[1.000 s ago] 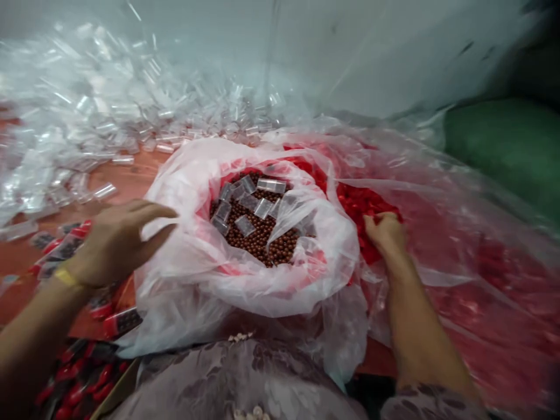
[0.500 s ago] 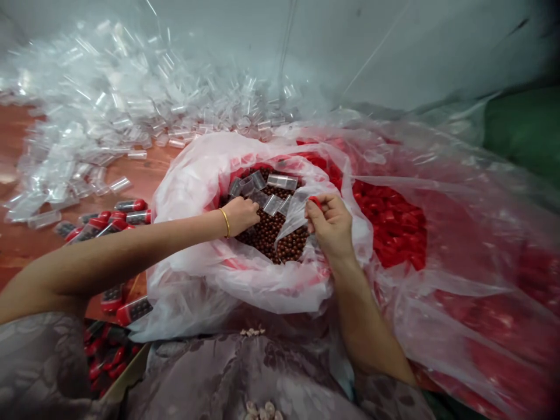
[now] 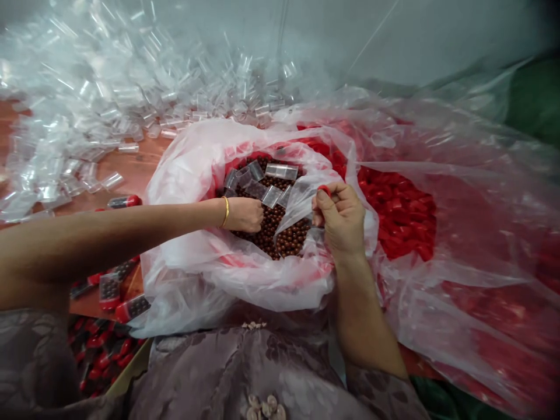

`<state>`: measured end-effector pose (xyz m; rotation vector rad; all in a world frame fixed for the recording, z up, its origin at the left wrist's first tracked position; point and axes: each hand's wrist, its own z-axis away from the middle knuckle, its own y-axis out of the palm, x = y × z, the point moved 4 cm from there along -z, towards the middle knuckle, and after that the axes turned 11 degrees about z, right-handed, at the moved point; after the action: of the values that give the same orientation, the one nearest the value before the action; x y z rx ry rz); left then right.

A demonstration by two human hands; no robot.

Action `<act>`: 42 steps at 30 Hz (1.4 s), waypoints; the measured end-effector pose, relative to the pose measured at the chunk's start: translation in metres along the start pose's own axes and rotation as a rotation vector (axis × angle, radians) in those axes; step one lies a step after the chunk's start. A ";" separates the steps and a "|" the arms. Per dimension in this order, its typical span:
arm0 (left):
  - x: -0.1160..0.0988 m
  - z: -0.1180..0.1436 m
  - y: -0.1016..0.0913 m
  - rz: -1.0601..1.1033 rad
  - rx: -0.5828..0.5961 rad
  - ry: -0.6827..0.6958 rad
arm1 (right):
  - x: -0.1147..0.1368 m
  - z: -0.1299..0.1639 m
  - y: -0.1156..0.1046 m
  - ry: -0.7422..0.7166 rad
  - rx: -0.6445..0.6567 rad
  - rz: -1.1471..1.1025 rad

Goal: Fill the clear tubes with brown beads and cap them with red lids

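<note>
Brown beads [image 3: 273,224] fill the opening of a white plastic bag [image 3: 184,175] in front of me. Several clear plastic tubes [image 3: 282,171] lie on the beads. My left hand [image 3: 248,214], with a gold bangle [image 3: 225,212] at the wrist, is closed low over the beads; its fingertips and anything in them are hidden. At the bag's right side, my right hand [image 3: 341,216] pinches a small red cap [image 3: 324,190] between thumb and fingers. A loose flap of plastic film [image 3: 300,195] hangs just left of that hand.
Clear tubes [image 3: 118,105] are heaped on the reddish table [image 3: 135,163] at the back left. Red caps [image 3: 400,213] fill a plastic bag on the right. Filled, red-capped tubes [image 3: 109,290] lie left, with more in a box [image 3: 129,367] below.
My left hand has turned and closed more over the beads. My right hand, still pinching the red cap, has shifted slightly right. The view has moved a little.
</note>
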<state>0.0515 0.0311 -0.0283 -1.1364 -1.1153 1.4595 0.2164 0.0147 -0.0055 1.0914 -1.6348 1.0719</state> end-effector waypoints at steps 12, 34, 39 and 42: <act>0.000 0.010 -0.006 0.793 -0.090 -0.088 | 0.000 0.000 -0.002 0.040 -0.010 -0.055; 0.009 0.022 -0.012 1.913 -0.942 -0.268 | 0.016 0.003 0.017 0.272 0.210 -0.142; 0.003 0.024 -0.018 1.841 -0.968 -0.253 | 0.030 0.002 0.032 0.284 0.320 -0.137; 0.000 0.026 -0.023 1.768 -0.958 -0.262 | 0.033 0.003 0.037 0.183 0.358 -0.028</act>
<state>0.0296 0.0314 -0.0021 -3.1450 -0.8378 2.3704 0.1727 0.0144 0.0181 1.1989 -1.3104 1.4390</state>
